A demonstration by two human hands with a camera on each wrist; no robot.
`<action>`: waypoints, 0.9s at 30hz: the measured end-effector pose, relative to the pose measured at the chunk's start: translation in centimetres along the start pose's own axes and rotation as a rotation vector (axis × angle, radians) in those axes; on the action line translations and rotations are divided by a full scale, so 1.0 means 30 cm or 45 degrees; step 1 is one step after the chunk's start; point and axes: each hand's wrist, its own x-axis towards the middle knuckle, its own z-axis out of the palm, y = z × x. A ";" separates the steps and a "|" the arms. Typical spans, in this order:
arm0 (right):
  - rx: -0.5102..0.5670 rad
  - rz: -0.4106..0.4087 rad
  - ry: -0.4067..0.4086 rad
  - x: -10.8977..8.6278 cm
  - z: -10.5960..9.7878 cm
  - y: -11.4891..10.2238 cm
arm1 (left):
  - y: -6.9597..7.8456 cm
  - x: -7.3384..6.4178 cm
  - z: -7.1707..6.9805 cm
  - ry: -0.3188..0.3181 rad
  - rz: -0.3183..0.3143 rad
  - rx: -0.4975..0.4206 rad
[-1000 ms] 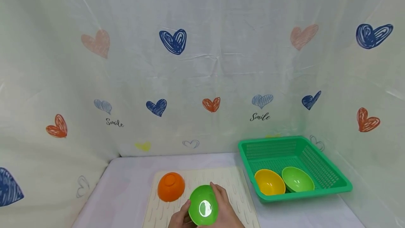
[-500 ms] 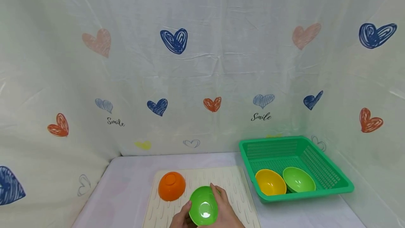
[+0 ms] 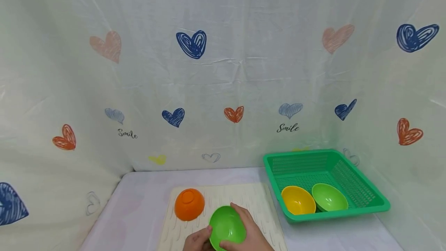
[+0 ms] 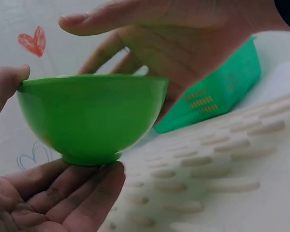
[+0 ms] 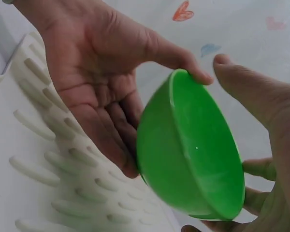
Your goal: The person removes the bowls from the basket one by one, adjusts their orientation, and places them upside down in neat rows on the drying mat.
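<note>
A bright green bowl [image 3: 228, 226] is held above the ribbed cream mat. My left hand [image 3: 198, 240] grips it, thumb over the rim and fingers under the foot, as the left wrist view shows. Around the bowl's other side is my right hand [image 3: 253, 233]. Its thumb stands apart above the rim in the right wrist view, while its loosely spread fingers [image 5: 258, 169] lie at or close to the outer wall; contact is hard to tell. On the mat [image 3: 256, 214], beyond the left hand, an orange bowl [image 3: 189, 205] rests upside down.
At the right of the table [image 3: 139, 196] stands a green plastic basket [image 3: 355, 173]. Inside it, a yellow bowl [image 3: 297, 200] and a lighter green bowl [image 3: 329, 197] lean side by side near the front wall. A curtain [image 3: 216, 80] printed with hearts hangs behind.
The held bowl has turned slightly and shifted a little to the right. My right thumb has come into sight over its near rim. The orange bowl and the basket keep their places.
</note>
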 end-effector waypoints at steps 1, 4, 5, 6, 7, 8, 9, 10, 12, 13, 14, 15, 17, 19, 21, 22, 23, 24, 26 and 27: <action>0.014 0.018 0.007 -0.002 -0.006 -0.003 | 0.000 0.004 0.002 0.021 0.011 0.001; 0.045 0.046 0.017 -0.005 -0.022 -0.006 | 0.002 0.016 0.005 0.079 0.045 0.053; 0.044 0.047 0.019 -0.006 -0.025 -0.004 | 0.005 0.017 0.006 0.100 0.047 0.076; 0.046 0.051 0.021 -0.007 -0.029 -0.002 | 0.009 0.017 0.009 0.112 0.053 0.099; 0.052 0.062 0.026 -0.008 -0.032 -0.001 | 0.012 0.017 0.012 0.123 0.062 0.128; 0.064 0.072 0.030 -0.010 -0.035 0.001 | 0.017 0.015 0.016 0.136 0.074 0.163; 0.067 0.081 0.035 -0.011 -0.038 0.003 | 0.022 0.013 0.020 0.159 0.092 0.208; 0.072 0.090 0.043 -0.013 -0.042 0.005 | 0.026 0.011 0.026 0.180 0.128 0.261; 0.072 0.121 0.067 -0.014 -0.049 0.006 | 0.036 0.008 0.038 0.227 0.233 0.416; 0.072 0.130 0.077 -0.015 -0.052 0.006 | 0.040 0.007 0.042 0.252 0.308 0.523; 0.071 0.123 0.084 -0.016 -0.056 0.006 | 0.044 0.007 0.044 0.275 0.401 0.643; 0.063 0.119 0.093 -0.017 -0.058 0.006 | 0.047 0.008 0.045 0.295 0.502 0.769; 0.047 0.120 0.103 -0.020 -0.063 0.007 | 0.052 0.011 0.040 0.304 0.743 1.009; 0.037 0.111 0.101 -0.023 -0.067 0.009 | 0.056 0.017 0.030 0.308 1.002 1.235; 0.018 0.105 0.096 -0.026 -0.069 0.013 | 0.065 0.022 0.020 0.286 1.219 1.387; 0.009 0.095 0.093 -0.027 -0.071 0.015 | 0.070 0.024 0.016 0.267 1.308 1.439; 0.003 0.085 0.087 -0.027 -0.072 0.017 | 0.076 0.025 0.013 0.250 1.375 1.489; -0.003 0.072 0.081 -0.028 -0.073 0.019 | 0.081 0.027 0.011 0.227 1.451 1.538; -0.035 0.043 0.064 -0.026 -0.075 0.024 | 0.093 0.025 0.011 0.167 1.543 1.582; -0.053 0.021 0.057 -0.025 -0.076 0.027 | 0.098 0.025 0.012 0.149 1.595 1.607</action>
